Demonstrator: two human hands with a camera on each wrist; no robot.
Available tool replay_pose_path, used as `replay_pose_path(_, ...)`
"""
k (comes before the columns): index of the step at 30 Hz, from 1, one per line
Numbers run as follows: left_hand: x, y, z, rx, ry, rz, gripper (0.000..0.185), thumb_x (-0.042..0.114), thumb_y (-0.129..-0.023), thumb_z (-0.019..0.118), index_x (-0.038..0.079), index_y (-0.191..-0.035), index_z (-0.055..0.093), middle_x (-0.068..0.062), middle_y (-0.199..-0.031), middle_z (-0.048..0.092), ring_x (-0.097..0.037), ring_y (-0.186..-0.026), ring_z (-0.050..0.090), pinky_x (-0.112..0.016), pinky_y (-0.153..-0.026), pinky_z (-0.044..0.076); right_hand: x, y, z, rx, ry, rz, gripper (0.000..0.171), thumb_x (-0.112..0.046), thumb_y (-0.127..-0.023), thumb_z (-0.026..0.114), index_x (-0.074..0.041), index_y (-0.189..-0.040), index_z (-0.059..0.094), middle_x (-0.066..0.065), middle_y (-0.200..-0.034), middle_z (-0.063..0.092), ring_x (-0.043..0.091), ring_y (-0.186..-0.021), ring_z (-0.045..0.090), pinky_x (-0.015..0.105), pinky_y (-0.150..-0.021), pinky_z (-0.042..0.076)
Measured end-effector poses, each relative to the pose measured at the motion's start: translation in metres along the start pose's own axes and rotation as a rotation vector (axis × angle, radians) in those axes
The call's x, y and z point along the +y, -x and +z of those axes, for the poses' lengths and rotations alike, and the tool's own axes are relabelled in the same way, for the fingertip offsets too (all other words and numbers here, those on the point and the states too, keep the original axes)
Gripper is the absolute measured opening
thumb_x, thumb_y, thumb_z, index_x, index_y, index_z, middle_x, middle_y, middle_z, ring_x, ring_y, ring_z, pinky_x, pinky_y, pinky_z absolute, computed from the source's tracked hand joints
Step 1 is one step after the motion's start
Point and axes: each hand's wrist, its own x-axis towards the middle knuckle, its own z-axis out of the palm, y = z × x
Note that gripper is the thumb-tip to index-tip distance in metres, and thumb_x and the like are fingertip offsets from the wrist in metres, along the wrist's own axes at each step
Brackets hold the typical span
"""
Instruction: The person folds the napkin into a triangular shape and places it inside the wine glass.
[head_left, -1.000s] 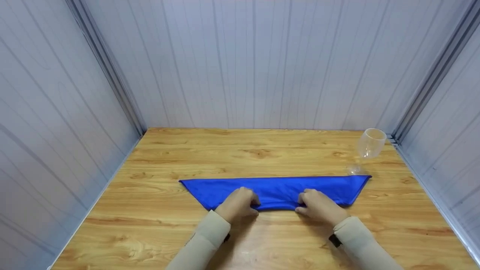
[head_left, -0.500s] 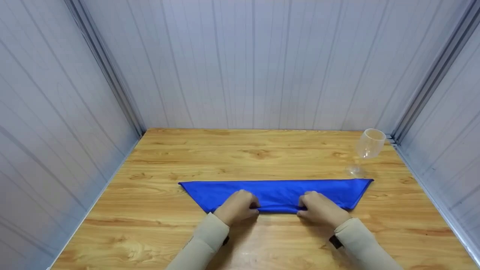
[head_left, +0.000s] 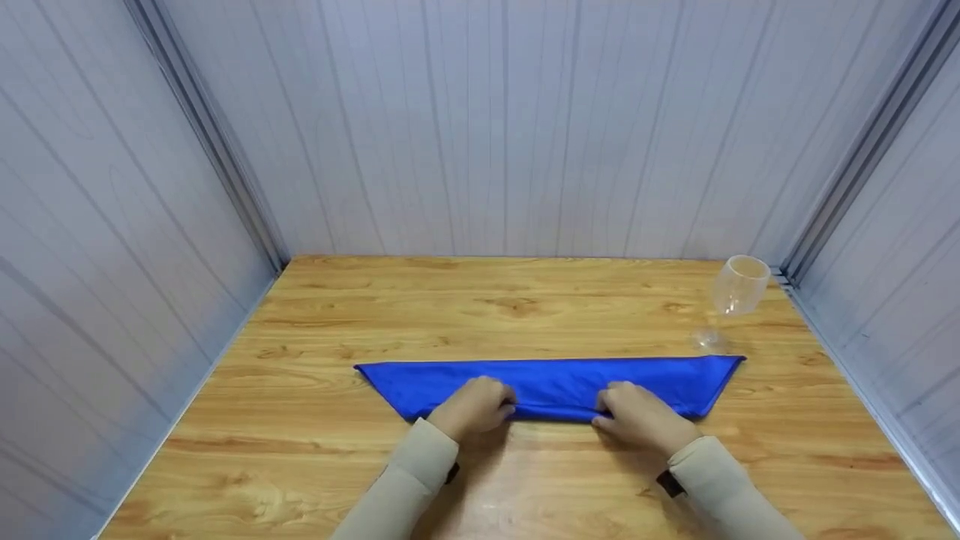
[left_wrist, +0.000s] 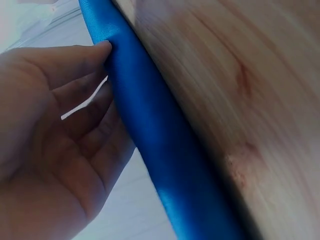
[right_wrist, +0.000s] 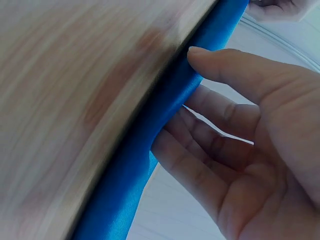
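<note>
A blue cloth (head_left: 555, 382) lies on the table as a long band with slanted ends, its far edge the longer one. Along its near edge runs a narrow rolled fold, which looks smooth and rounded in the left wrist view. My left hand (head_left: 474, 409) pinches this roll left of the middle, thumb (left_wrist: 95, 55) on the near side and fingers over the top. To the right, my right hand (head_left: 643, 416) pinches the same roll in a similar way, its thumb (right_wrist: 215, 62) against the blue fabric. A short stretch of roll shows between the hands.
A clear stemmed glass (head_left: 741, 289) stands at the back right, its foot close behind the cloth's right far corner. The wood-patterned table (head_left: 480, 307) is bordered by pale panel walls (head_left: 502, 127) at the back and both sides.
The roll at the cloth's near edge looks tighter and more even between the hands. Both hands keep their hold and have barely shifted; the glass stays in place.
</note>
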Motion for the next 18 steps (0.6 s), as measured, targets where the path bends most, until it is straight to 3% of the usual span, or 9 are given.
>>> replay_pose_path(5,-0.005,-0.005,0.002,-0.008,0.036,-0.045,0.009,0.010,-0.094,0.070,0.006,-0.099,0.076,-0.004,-0.094,0.074,-0.021,-0.092,0.070,-0.031,-0.082,0.055,-0.001,0.001,0.000,0.002,0.005,0.006,0.017,-0.014,-0.087,0.077,-0.010,-0.074,0.067,-0.002,-0.075,0.054,0.013,-0.067,0.053,0.036,-0.059,0.048)
replay_pose_path(12,-0.009,-0.013,-0.002,-0.091,0.151,-0.157,0.009,0.014,-0.095,0.070,0.009,-0.102,0.072,-0.001,-0.096,0.072,-0.017,-0.091,0.068,-0.029,-0.078,0.055,-0.002,0.000,-0.001,0.019,0.043,-0.008,0.019,-0.014,-0.088,0.076,-0.010,-0.073,0.066,-0.002,-0.074,0.055,0.015,-0.067,0.054,0.037,-0.059,0.048)
replay_pose_path(18,-0.014,-0.018,-0.003,-0.120,0.180,-0.161,0.006,0.014,-0.093,0.074,0.012,-0.097,0.071,-0.001,-0.092,0.069,-0.014,-0.086,0.065,-0.029,-0.076,0.054,-0.001,0.001,0.001,0.040,0.075,-0.028,0.019,-0.016,-0.089,0.075,-0.011,-0.073,0.066,-0.002,-0.074,0.056,0.018,-0.067,0.056,0.039,-0.060,0.049)
